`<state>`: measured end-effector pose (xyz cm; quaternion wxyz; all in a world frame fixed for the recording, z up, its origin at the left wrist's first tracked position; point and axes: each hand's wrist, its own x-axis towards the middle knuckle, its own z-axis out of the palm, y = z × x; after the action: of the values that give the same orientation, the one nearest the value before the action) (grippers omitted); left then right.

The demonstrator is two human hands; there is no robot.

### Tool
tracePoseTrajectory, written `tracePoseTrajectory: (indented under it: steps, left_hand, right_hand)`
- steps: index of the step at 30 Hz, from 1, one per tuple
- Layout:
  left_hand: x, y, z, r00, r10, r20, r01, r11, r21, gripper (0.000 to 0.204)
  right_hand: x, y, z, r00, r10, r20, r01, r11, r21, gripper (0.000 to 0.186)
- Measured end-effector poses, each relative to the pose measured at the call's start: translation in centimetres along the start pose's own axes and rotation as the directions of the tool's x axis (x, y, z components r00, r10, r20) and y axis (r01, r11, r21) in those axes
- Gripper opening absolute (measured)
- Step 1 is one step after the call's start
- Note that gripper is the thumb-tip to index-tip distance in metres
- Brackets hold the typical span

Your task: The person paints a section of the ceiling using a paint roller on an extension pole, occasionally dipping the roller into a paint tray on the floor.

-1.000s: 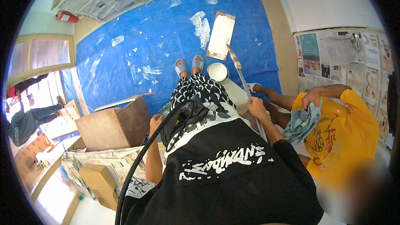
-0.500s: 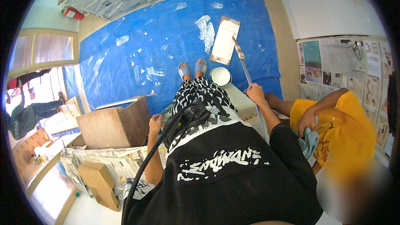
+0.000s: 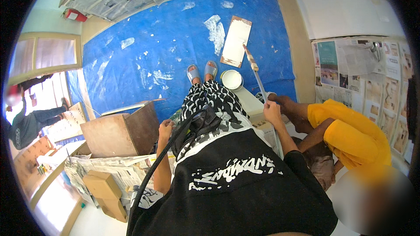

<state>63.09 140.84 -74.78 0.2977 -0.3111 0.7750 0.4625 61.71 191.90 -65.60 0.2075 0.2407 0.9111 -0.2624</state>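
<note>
My right hand (image 3: 272, 111) is wrapped round a long pale pole (image 3: 260, 83). A paintbrush (image 3: 250, 58) is fixed to the pole's far end, and its tip lies over the right side of a white-coated board (image 3: 236, 43). Brown shows at the board's two short ends. Close to my feet stands an open bucket of white paint (image 3: 231, 80), just nearer than the board. My left hand (image 3: 166, 128) is beside my left hip with its fingers curled in; whatever they hold, if anything, is hidden.
Blue sheeting (image 3: 144, 39) with white smears covers the floor. A wooden box (image 3: 118, 133) stands at my left, above a cardboard box (image 3: 104, 192). Close on my right crouches a person in yellow (image 3: 354, 126). Another person (image 3: 30, 122) is at far left. Newspaper (image 3: 354, 70) covers the right wall.
The brush and pole have shifted slightly toward me, with my right hand lower. The person in yellow has changed posture, and the grey-blue cloth in their hand no longer shows.
</note>
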Motion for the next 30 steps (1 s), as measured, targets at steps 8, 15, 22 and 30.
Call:
tracePoseTrajectory:
  steps: [8,15,22,30]
  left_hand:
    - [-1.9,0.1,-1.4,0.992,-0.129,-0.004,0.128,0.991,-0.039,0.026]
    - [-2.5,-0.5,-1.2,0.997,-0.071,-0.043,0.072,0.997,0.027,0.026]
    - [-1.6,1.6,-0.7,0.998,-0.059,0.013,0.058,0.995,0.082,0.029]
    - [-1.2,1.4,-0.6,1.000,0.004,0.007,-0.004,1.000,-0.005,0.027]
  right_hand:
    - [9.1,0.2,2.3,0.993,-0.028,-0.114,0.021,0.998,-0.054,0.023]
    - [4.9,2.3,4.8,0.999,-0.036,-0.015,0.033,0.982,-0.187,0.022]
    - [-2.6,0.6,3.0,0.999,-0.041,-0.008,0.041,0.999,-0.023,0.020]
    - [5.4,1.8,3.3,0.990,-0.099,-0.104,0.090,0.992,-0.092,0.021]
